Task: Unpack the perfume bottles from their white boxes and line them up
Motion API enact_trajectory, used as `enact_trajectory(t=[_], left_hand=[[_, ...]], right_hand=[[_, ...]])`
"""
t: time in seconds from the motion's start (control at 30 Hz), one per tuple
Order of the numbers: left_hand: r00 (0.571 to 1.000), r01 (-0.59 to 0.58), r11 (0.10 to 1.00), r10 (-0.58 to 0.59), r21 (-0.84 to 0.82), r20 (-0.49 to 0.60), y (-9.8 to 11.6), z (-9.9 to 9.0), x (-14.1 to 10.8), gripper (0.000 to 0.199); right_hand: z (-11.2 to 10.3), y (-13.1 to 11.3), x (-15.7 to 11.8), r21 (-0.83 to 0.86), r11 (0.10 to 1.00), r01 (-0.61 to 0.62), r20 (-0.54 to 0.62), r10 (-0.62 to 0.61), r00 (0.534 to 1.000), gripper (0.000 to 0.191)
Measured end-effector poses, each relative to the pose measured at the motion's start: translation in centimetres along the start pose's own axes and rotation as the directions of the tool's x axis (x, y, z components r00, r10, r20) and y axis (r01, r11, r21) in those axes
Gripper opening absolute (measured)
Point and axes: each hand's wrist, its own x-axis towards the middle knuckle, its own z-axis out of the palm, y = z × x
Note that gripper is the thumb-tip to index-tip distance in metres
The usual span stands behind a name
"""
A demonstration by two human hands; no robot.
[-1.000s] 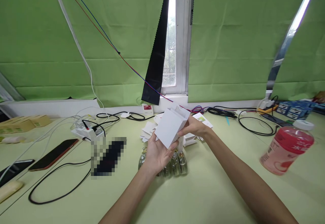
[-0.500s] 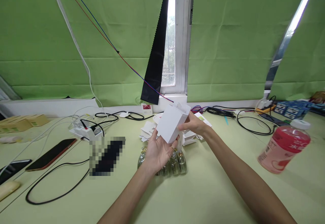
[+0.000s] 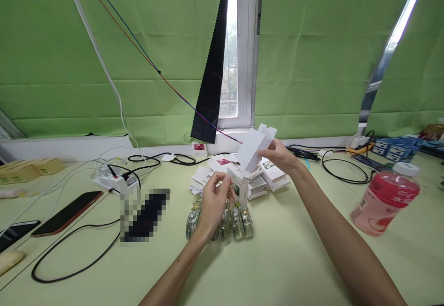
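Note:
A plain white carton point(image 3: 251, 152), tilted with its top flaps up, is gripped by my right hand point(image 3: 282, 158) at its right side. My left hand point(image 3: 214, 202) is lower and to the left, its fingers curled and thumb and forefinger close together; what lies between them, if anything, is hidden. Beside those fingertips stands a small white box point(image 3: 242, 183) with a green printed picture; whether they touch it I cannot tell. Small clear glass bottles point(image 3: 237, 223) stand grouped on the table under and around my left hand. Behind them lies a heap of white cartons point(image 3: 274, 174), some flattened.
A pink-labelled drink bottle point(image 3: 383, 202) stands at the right. To the left lie phones point(image 3: 67, 213), a looped black cable point(image 3: 79, 276) and a white power strip point(image 3: 116, 181). Coiled black wires point(image 3: 305, 152) run along the back wall.
My left hand has let go of the white carton and dropped beside the small box, its fingers curling. My right hand has carried the carton up and right.

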Motion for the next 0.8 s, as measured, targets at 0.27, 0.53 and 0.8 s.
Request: enact_trajectory(t=[0.27,0.53,0.8], left_hand=[[0.902,-0.422,0.592,0.348,0.687,0.255,-0.1,-0.5,-0.3,0.036],[0.900,-0.436,0.519,0.240,0.735,0.364,-1.1,-0.8,-0.2,0.042],[0.911,-0.411,0.561,0.216,0.718,0.353,-0.7,-0.7,-0.4,0.035]], right_hand=[[-0.6,-0.8,-0.2,-0.187,0.979,-0.085,-0.024,0.082,0.996,0.056],[-0.6,0.1,0.2,-0.284,0.948,-0.144,-0.038,0.139,0.990,0.063],[0.1,0.0,0.1,-0.275,0.950,-0.150,-0.046,0.143,0.989,0.060]])
